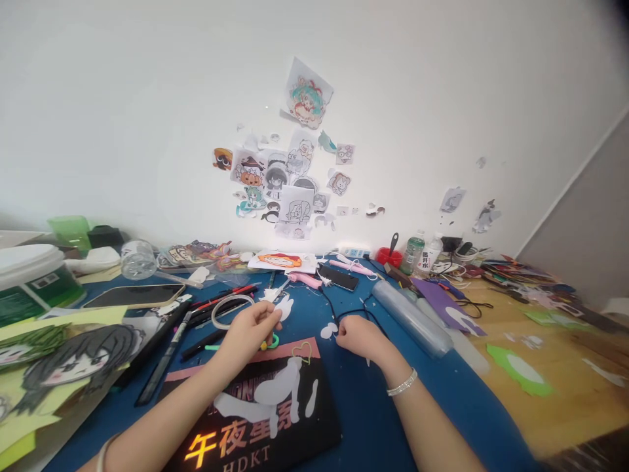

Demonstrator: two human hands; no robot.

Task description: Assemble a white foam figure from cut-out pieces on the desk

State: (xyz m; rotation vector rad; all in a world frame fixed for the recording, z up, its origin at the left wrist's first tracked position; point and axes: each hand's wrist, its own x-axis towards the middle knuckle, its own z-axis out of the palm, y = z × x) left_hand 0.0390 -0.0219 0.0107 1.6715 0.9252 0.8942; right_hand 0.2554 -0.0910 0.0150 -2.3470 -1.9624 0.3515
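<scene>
My left hand [250, 331] is closed in a pinch on a small white paper cut-out [284, 307] above the blue mat [373, 393]. Green-handled scissors [271, 342] lie just under that hand. My right hand [358, 335] rests on the mat, fingers curled near a small white paper scrap [328, 331]; what it holds, if anything, is hidden. A silver bracelet [401, 383] circles the right wrist. Below the hands lies a black board [265, 419] with white cut shapes and lettering.
Markers and pens [216, 305], a tape ring [230, 308], a phone [133, 296], a clear roll [410, 318], a pink tool [304, 280] and black cords crowd the mat. Paper drawings lie at left [63, 367]. Bottles [413, 254] stand by the sticker-covered wall. Wooden tabletop [565, 380] at right.
</scene>
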